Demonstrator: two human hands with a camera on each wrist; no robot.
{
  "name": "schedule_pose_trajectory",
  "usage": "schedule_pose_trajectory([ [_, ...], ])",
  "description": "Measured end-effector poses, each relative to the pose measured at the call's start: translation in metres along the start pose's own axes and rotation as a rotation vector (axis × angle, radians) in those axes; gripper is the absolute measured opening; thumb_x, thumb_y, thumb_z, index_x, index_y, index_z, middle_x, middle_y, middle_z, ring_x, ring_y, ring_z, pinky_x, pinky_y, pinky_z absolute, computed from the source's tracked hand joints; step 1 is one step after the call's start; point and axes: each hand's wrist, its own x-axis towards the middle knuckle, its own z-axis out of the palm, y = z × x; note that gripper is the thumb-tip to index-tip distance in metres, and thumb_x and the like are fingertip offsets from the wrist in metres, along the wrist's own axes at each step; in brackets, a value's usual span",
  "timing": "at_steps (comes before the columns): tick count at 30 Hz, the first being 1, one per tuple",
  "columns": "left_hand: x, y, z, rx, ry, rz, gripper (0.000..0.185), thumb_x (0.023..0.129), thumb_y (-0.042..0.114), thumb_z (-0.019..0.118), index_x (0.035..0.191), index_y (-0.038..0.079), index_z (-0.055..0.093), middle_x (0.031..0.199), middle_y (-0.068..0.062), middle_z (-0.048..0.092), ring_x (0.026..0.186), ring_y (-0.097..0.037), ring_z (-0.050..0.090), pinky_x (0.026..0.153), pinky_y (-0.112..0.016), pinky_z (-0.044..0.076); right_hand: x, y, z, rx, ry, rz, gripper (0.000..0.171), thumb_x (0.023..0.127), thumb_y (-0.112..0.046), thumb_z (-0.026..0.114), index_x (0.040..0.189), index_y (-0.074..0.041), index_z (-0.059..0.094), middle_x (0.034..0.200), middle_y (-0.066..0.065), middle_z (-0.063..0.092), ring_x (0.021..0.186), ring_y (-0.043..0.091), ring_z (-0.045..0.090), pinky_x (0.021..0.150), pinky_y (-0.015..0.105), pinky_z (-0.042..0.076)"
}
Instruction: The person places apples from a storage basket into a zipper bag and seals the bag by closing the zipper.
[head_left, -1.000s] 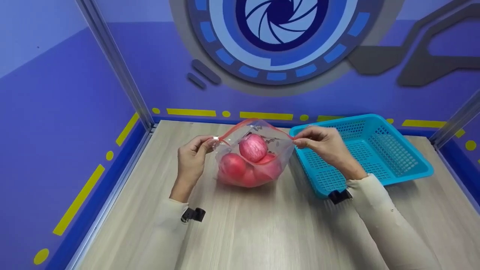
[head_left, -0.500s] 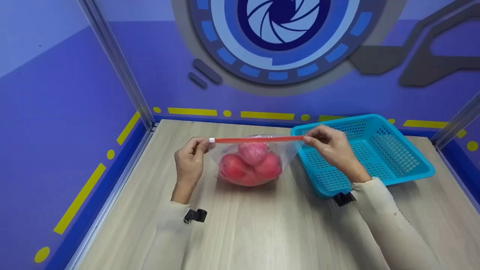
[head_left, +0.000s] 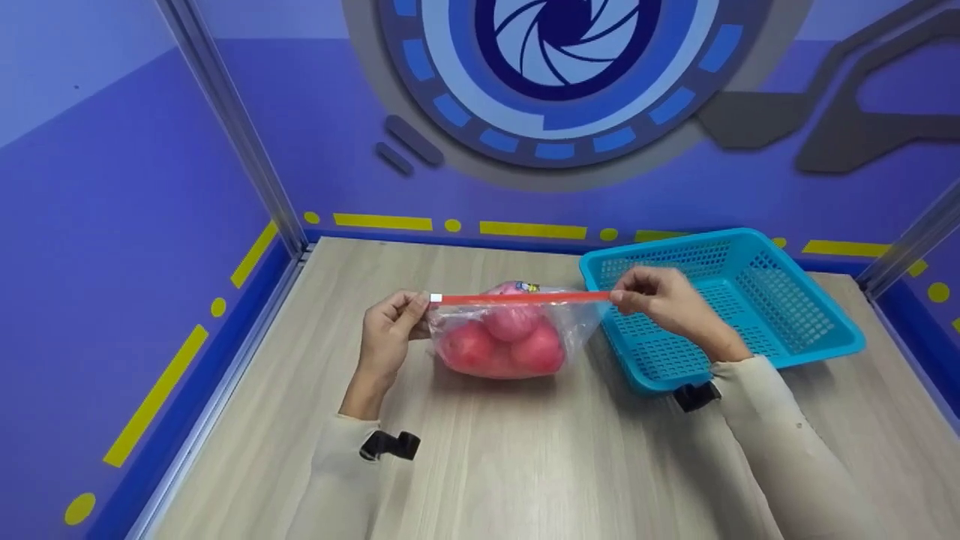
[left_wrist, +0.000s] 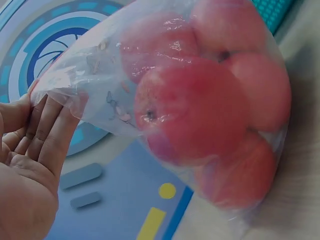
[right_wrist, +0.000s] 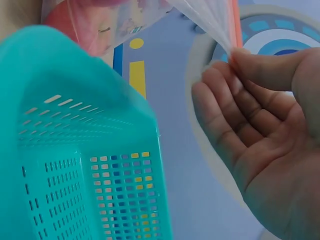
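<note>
A clear zipper bag (head_left: 577,330) with a red zip strip stands on the table, several red apples (left_wrist: 195,110) inside it. My left hand (head_left: 385,337) pinches the strip's left end, beside a small white slider (head_left: 436,298). At the other end my right hand (head_left: 667,304) pinches the corner between thumb and forefinger; in the right wrist view the other fingers (right_wrist: 220,100) are loosely bent. The strip is stretched straight between both hands, its two edges lying together. The apples bulge the lower part of the bag.
A turquoise perforated basket (head_left: 817,349) stands to the right of the bag, beneath my right hand and forearm. Blue printed panels (head_left: 480,187) rise behind the wood-grain table (head_left: 480,465) and along its left side.
The bag's mouth went from gaping to a flat, straight strip as my hands spread apart. Since then both hands have lowered slightly toward me, and the strip with them.
</note>
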Motion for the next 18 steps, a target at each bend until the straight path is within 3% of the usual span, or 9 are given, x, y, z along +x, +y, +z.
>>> schedule_pose_trajectory([
  [3,-0.002,-0.002,0.001,-0.034,-0.018,-0.051,0.022,0.109,0.009,0.061,0.094,-0.006,0.068,0.079,-0.008,0.068,0.067,-0.014,0.067,0.065,-0.03,0.061,0.0,0.002,-0.001,0.02,-0.048,0.059,0.018,0.104,-0.021,0.072,0.106,-0.003,0.072,0.101,0.02,0.074,0.088,0.03,0.071,0.078,0.035,0.06],
  [9,-0.002,0.001,0.001,-0.066,-0.051,-0.09,0.021,0.108,0.007,0.061,0.093,-0.006,0.069,0.078,-0.01,0.069,0.065,-0.014,0.068,0.062,-0.029,0.061,0.0,0.0,-0.005,0.04,-0.096,0.128,0.021,0.104,-0.023,0.072,0.109,-0.003,0.072,0.108,0.021,0.074,0.091,0.029,0.073,0.085,0.039,0.061],
  [14,0.0,0.007,0.003,-0.094,-0.049,-0.104,0.019,0.107,0.005,0.063,0.092,-0.004,0.07,0.079,-0.011,0.071,0.065,-0.015,0.071,0.061,-0.031,0.062,0.002,-0.004,-0.007,0.017,-0.106,0.118,0.021,0.105,-0.022,0.071,0.113,-0.003,0.074,0.109,0.019,0.074,0.092,0.028,0.072,0.083,0.035,0.061],
  [18,0.0,0.011,0.006,-0.076,-0.038,-0.088,0.018,0.107,0.006,0.064,0.093,-0.005,0.07,0.08,-0.012,0.072,0.066,-0.016,0.071,0.062,-0.032,0.062,0.004,-0.017,-0.004,-0.055,-0.044,0.051,0.021,0.105,-0.016,0.07,0.12,-0.003,0.075,0.113,0.014,0.075,0.096,0.028,0.07,0.084,0.037,0.06],
])
